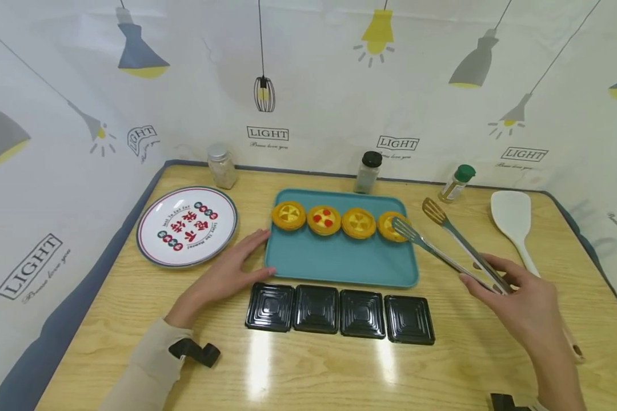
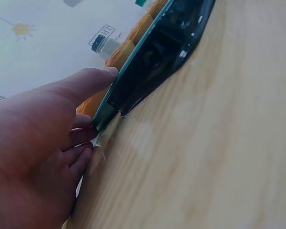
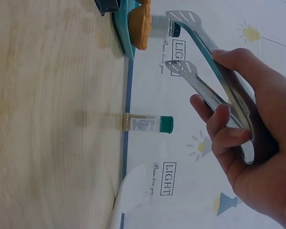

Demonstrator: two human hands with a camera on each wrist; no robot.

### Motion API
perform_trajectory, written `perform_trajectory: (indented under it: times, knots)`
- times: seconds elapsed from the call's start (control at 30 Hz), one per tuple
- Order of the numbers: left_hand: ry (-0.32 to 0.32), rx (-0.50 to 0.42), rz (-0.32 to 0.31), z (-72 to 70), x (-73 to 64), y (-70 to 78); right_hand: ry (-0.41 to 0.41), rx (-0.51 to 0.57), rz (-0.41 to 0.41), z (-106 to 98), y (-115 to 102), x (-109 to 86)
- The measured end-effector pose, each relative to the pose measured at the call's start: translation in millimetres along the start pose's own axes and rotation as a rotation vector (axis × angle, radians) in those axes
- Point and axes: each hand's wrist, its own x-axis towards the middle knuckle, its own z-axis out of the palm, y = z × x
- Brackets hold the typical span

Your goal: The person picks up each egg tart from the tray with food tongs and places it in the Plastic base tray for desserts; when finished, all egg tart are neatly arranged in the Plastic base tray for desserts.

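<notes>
The right hand [image 1: 525, 297] gripped tongs [image 1: 470, 250], jaws apart; the left hand [image 1: 232, 271], fingers apart, touched the tray [image 1: 339, 262] at nine o'clock. Four tarts [image 1: 324, 220] lined its twelve-o'clock side.

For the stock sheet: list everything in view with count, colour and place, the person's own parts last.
Table: 1, light wood, under everything
Backdrop: 1, white with lamp prints, behind the table
Tray: 1, teal, mid-table
Tarts: 4, orange-yellow, in a row on the tray
Dishes: 4, black, in a row on the near side of the tray
Plate: 1, white with dark rim, left of the tray
Silver-lid jar: 1, clear, behind the plate
Black-lid jar: 1, clear, behind the tray
Green-lid jar: 1, clear, back right
Spatula: 1, white, far right
Tongs: 1, silver, held at right
Straps: 2, black, near the wrists
Sleeves: 2, beige, near edge
Left hand: 1, bare, at the tray's left edge
Right hand: 1, bare, holding the tongs
</notes>
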Motion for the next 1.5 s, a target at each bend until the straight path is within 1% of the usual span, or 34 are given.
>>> perform_trajectory:
  times: [0.13,0.37,0.53,0.73,1.07,1.33,1.5]
  knots:
    - [0.000,-0.001,-0.003,0.0,-0.4,-0.6,-0.008,-0.015,-0.025,4.1,-3.5,-0.2]
    - [0.004,-0.003,-0.002,0.0,-0.8,0.3,0.022,-0.012,-0.055,11.6,-6.5,0.6]
    - [0.002,0.003,-0.002,-0.3,-0.6,1.0,-0.006,-0.048,-0.051,12.2,-9.2,2.3]
    - [0.005,-0.006,0.002,0.3,-0.6,0.1,-0.026,-0.051,-0.096,16.0,-9.9,6.5]
    - [0.005,0.006,-0.006,0.3,-0.6,-0.8,0.008,-0.049,-0.161,19.6,-9.1,9.8]
    - [0.003,0.000,-0.012,0.4,-0.6,-1.8,0.021,-0.051,-0.185,19.1,-10.2,9.1]
    - [0.002,-0.001,-0.014,0.9,-0.3,-2.2,0.035,-0.042,-0.183,19.7,-8.9,7.8]
